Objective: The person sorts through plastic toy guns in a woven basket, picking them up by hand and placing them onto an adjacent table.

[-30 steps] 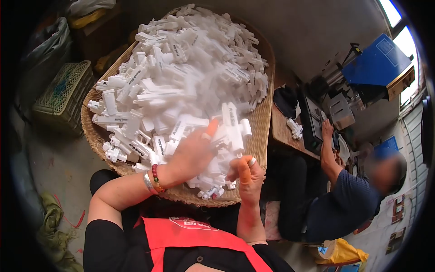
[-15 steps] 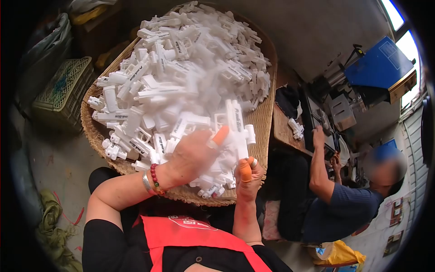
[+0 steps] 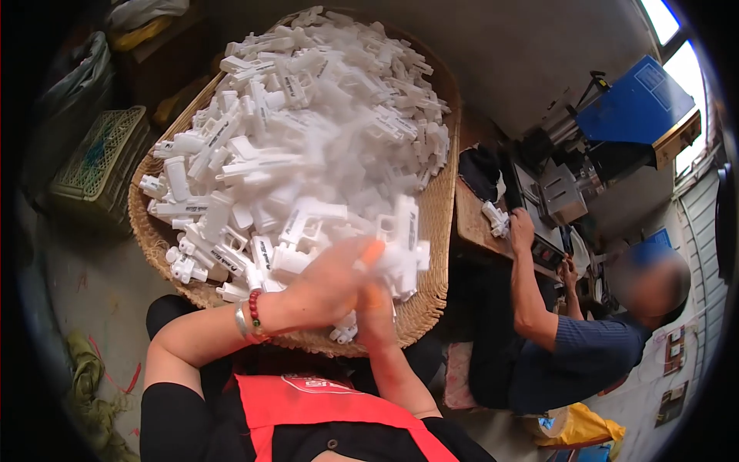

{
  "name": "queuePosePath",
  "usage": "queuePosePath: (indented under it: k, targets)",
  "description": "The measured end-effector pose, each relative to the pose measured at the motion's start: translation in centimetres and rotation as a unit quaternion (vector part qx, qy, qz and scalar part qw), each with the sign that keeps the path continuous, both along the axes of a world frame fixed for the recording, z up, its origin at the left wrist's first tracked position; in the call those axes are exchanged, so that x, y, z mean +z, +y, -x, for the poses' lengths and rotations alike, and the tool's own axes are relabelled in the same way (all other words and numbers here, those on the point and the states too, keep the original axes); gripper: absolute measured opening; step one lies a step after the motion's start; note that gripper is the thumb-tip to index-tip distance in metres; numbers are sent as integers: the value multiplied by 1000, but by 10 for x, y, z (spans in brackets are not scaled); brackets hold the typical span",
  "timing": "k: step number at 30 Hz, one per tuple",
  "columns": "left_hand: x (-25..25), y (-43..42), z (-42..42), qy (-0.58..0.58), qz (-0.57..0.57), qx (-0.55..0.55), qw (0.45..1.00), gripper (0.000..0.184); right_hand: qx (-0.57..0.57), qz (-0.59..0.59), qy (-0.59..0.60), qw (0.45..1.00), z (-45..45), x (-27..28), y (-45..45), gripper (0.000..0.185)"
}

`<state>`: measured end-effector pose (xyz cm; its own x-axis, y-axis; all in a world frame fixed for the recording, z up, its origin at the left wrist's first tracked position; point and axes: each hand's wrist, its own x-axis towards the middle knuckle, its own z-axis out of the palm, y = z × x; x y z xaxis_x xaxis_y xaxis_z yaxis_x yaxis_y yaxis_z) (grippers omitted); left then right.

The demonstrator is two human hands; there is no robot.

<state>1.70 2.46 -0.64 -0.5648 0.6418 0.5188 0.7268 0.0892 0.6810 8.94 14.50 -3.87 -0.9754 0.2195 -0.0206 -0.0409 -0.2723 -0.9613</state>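
Observation:
My left hand (image 3: 327, 283), with a red bead bracelet and a metal bangle at its wrist, reaches across the near side of the pile. It is blurred by motion, and an orange finger cover (image 3: 372, 252) shows at its fingertip. Close below and to the right is my right hand (image 3: 376, 317), partly hidden behind the left, also with an orange cover. Just beyond both hands stands a white plastic toy pistol (image 3: 406, 231) with dark lettering, muzzle side up. Whether either hand grips it cannot be made out. Many similar white toy pistols (image 3: 262, 162) fill the basket.
The large woven basket (image 3: 440, 231) spans the middle. Stacked plastic crates (image 3: 96, 158) stand left. At right, a co-worker (image 3: 573, 362) sits at a bench with a blue-topped machine (image 3: 635, 100); a white toy pistol (image 3: 495, 219) lies beside the co-worker's hand. Green cloth (image 3: 88, 393) lies on the floor.
My right hand has moved left and down, from gripping a toy pistol's lower end to beside my left hand. The lettered pistol stands lower. The co-worker's near hand has shifted toward the bench pistol.

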Motion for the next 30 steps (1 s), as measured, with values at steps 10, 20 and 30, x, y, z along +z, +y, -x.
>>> queuePosePath:
  k: [10, 20, 30]
  targets:
    - [4, -4, -1, 120, 73, -98, 985, 49, -126, 141, -160, 969, 86, -43, 276, 30]
    - [3, -7, -1, 141, 84, -81, 983, 43, -310, 285, -34, 906, 125, -71, 370, 31]
    - [-2, -9, -2, 142, 141, -111, 973, 38, 226, -537, -6, 813, 136, -85, 172, 63]
